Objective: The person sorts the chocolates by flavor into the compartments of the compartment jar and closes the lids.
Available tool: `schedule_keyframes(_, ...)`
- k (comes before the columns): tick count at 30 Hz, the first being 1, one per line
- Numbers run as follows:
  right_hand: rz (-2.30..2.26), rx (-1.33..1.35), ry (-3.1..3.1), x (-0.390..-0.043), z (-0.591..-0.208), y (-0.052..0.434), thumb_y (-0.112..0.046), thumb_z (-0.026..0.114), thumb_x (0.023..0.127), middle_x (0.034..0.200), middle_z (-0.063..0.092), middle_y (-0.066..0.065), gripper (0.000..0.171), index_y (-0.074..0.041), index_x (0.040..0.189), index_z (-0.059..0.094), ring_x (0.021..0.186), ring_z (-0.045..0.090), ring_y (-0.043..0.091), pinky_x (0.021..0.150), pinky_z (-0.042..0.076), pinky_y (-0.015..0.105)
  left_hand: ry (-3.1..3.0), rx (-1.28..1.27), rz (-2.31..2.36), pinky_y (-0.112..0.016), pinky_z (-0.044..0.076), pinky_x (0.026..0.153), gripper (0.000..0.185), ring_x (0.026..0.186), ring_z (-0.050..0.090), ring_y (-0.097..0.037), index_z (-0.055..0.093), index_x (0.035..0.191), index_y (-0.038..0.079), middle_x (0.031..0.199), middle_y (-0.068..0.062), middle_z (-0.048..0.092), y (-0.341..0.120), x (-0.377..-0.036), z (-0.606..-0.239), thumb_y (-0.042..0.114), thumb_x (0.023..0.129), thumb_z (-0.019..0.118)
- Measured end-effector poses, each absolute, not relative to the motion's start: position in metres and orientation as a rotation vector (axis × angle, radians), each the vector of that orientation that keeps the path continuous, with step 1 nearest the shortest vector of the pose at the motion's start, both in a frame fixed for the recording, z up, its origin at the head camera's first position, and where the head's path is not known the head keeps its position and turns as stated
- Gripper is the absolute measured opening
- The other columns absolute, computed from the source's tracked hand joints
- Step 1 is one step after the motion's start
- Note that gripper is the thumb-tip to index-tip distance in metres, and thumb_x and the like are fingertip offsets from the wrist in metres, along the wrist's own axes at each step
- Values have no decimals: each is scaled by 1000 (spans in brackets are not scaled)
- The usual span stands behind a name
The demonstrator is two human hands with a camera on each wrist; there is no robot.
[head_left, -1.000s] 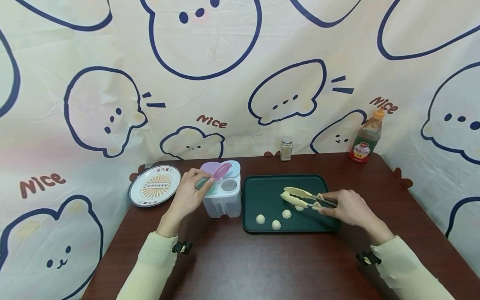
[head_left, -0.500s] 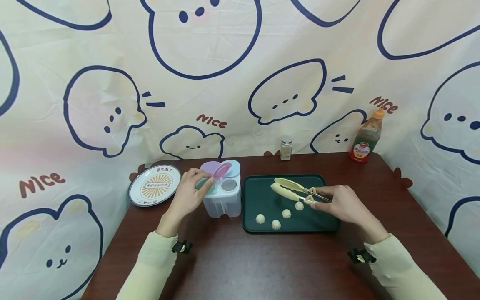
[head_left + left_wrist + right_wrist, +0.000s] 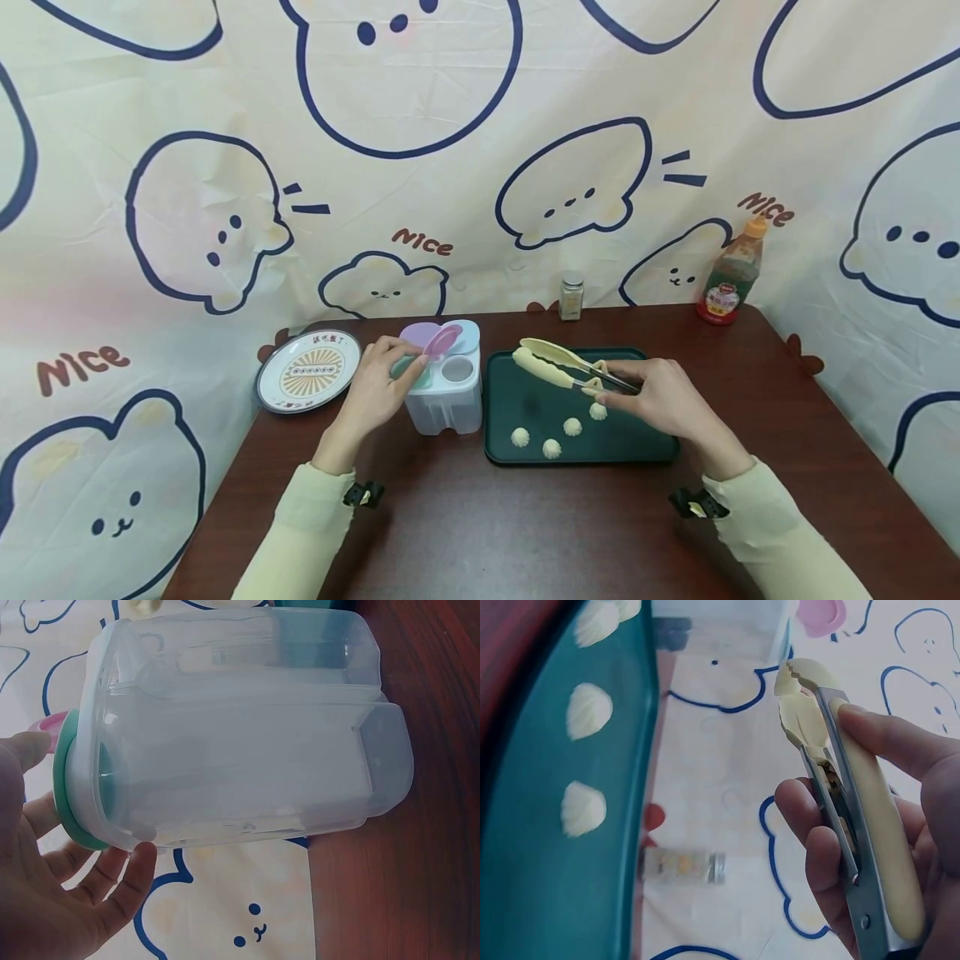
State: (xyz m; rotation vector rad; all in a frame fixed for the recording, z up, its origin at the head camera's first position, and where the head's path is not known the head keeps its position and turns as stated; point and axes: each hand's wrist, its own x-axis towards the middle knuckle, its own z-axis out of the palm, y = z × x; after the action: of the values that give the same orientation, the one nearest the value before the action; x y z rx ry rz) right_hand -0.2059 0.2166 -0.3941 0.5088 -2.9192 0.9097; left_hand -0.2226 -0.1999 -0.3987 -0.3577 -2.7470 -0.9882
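Cream-yellow tongs (image 3: 566,367) sit in the right hand (image 3: 651,398), fingers and thumb curled round the handles, tips lifted over the back-left part of the dark green tray (image 3: 510,450) and nearly pressed together with nothing between them. Four small white dumplings (image 3: 573,427) lie on the tray below, near its front edge. The left hand (image 3: 378,392) rests against the clear plastic seasoning box (image 3: 444,400), which stands just left of the tray on the dark wood surface (image 3: 465,525); fingertips touch its teal lid (image 3: 71,787) and a pink lid (image 3: 442,340) stands flipped up, fingers fairly straight, grip spread rather than clamped. A patterned plate (image 3: 310,371) lies left of the box. A small spice jar (image 3: 572,296) and an orange-capped bottle (image 3: 731,283) stand at the back edge by the cartoon-print cloth (image 3: 480,125).
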Motion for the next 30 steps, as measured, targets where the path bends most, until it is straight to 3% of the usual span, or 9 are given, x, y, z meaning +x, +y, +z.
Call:
schedule_keyframes(9,987,589,-2885,-205,-380,191,-39,80,83,65,61,-6,55,-14,130,68,62,50,14,52,36,26,-2742,-357,-995,-52,39,101,48,118,45,-27,70,119,12,124,-8,57,-200,-222,-399,53,99,53)
schedule_keyframes(19,1003,695,-2834,-205,-375,161,-35,81,83,63,60,-8,51,-16,128,69,53,48,10,47,33,23,-2741,-350,-984,-51,39,101,49,118,46,-27,70,119,12,124,-9,58,-200,-223,-400,53,99,53)
schedule_keyframes(30,957,779,-2811,-210,-376,143,-33,81,83,65,61,-9,48,-16,126,70,57,50,7,51,37,23,-2731,-358,-982,-51,39,100,48,117,46,-27,71,118,11,124,-9,58,-200,-223,-400,51,99,54)
